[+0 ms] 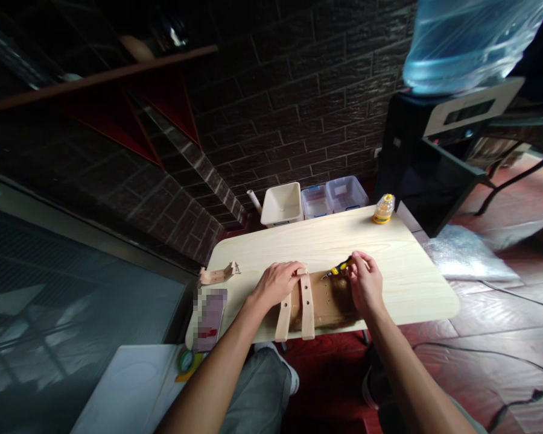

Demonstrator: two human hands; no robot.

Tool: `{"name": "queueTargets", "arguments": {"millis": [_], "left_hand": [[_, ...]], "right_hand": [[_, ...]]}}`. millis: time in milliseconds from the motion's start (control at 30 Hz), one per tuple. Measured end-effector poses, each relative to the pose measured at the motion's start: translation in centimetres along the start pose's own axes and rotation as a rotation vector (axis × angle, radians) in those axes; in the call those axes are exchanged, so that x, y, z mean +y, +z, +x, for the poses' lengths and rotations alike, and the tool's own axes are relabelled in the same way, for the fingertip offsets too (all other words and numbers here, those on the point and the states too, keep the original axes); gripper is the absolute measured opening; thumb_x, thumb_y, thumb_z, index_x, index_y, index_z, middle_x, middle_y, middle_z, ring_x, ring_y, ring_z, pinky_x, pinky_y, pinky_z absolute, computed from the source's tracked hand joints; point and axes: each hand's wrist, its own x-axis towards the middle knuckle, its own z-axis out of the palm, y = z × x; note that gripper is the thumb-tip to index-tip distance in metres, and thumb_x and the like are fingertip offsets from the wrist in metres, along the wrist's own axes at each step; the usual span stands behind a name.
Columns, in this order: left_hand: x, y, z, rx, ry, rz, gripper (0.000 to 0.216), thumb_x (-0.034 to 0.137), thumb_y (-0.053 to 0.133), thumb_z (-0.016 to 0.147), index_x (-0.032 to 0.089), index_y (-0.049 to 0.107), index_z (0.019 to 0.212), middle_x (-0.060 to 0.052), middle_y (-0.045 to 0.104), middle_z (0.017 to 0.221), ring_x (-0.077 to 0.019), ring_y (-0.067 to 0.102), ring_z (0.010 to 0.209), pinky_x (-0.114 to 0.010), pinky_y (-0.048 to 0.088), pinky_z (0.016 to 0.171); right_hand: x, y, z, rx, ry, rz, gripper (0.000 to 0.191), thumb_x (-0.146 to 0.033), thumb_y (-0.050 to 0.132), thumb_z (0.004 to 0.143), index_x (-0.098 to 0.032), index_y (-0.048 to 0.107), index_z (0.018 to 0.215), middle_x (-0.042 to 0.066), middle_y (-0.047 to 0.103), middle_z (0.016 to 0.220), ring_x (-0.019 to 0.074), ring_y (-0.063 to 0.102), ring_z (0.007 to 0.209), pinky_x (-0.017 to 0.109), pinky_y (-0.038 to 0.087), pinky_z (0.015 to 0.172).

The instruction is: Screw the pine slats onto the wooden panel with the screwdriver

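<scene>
My right hand [365, 282] is closed around a yellow and black screwdriver [341, 266], its metal tip pointing left and down over a brown board-like piece [323, 307] dotted with small specks or holes. My left hand [276, 282] rests at the far end of two pale wooden strips; its fingers grip the top of the right wooden strip [306, 304]. The left wooden strip [283, 316] lies beside it, partly under that hand. Dark holes show in both strips. Another small wooden assembly [218, 274] stands at the table's left.
The pale wooden table [402, 277] carries a clear, yellow-based container [384, 209] at its far right corner and a flat purplish object [212, 316] at left. Behind it are a cream bin [282, 204] and clear plastic boxes [344, 194]. A water dispenser [407, 144] stands at right; cables [475, 351] cross the floor.
</scene>
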Motion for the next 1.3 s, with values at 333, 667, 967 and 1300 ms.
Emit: {"name": "queueTargets", "arguments": {"millis": [333, 667, 967, 1300], "left_hand": [[-0.2, 0.1, 0.2, 0.007, 0.007, -0.030, 0.015, 0.027, 0.066, 0.101, 0.028, 0.071, 0.115, -0.002, 0.081, 0.111, -0.0236, 0.075, 0.103, -0.035, 0.055, 0.093], [-2.6, -4.4, -3.1, 0.085, -0.068, -0.080, 0.031, 0.042, 0.062, 0.102, 0.023, 0.067, 0.127, -0.008, 0.074, 0.127, -0.0242, 0.069, 0.121, -0.039, 0.053, 0.109], [-7.5, -9.0, -10.4, -0.021, -0.233, -0.001, 0.025, 0.040, 0.060, 0.100, 0.024, 0.077, 0.110, -0.006, 0.080, 0.117, -0.0246, 0.073, 0.112, -0.037, 0.053, 0.108], [-17.2, -10.0, -13.6, -0.046, -0.464, 0.117, 0.029, 0.023, 0.059, 0.094, 0.024, 0.074, 0.119, -0.008, 0.076, 0.126, -0.0264, 0.069, 0.120, -0.037, 0.052, 0.108]], "right_hand": [[0.1, -0.3, 0.3, -0.020, 0.037, 0.044, 0.045, -0.044, 0.098, 0.066, -0.022, 0.071, 0.094, -0.005, 0.064, 0.076, 0.0080, 0.056, 0.061, 0.019, 0.048, 0.051], [-0.8, -0.6, 0.8, -0.069, 0.078, 0.132, 0.040, -0.037, 0.096, 0.068, -0.022, 0.068, 0.091, -0.004, 0.065, 0.078, 0.0079, 0.057, 0.061, 0.017, 0.050, 0.051], [-0.7, 0.5, -0.4, -0.216, 0.193, 0.174, 0.030, -0.030, 0.087, 0.073, -0.023, 0.068, 0.095, -0.002, 0.069, 0.087, 0.0095, 0.061, 0.066, 0.020, 0.054, 0.058], [0.4, 0.2, -1.7, -0.322, 0.301, 0.143, 0.031, -0.029, 0.089, 0.069, -0.019, 0.076, 0.096, 0.001, 0.072, 0.088, 0.0128, 0.062, 0.069, 0.023, 0.058, 0.061]]}}
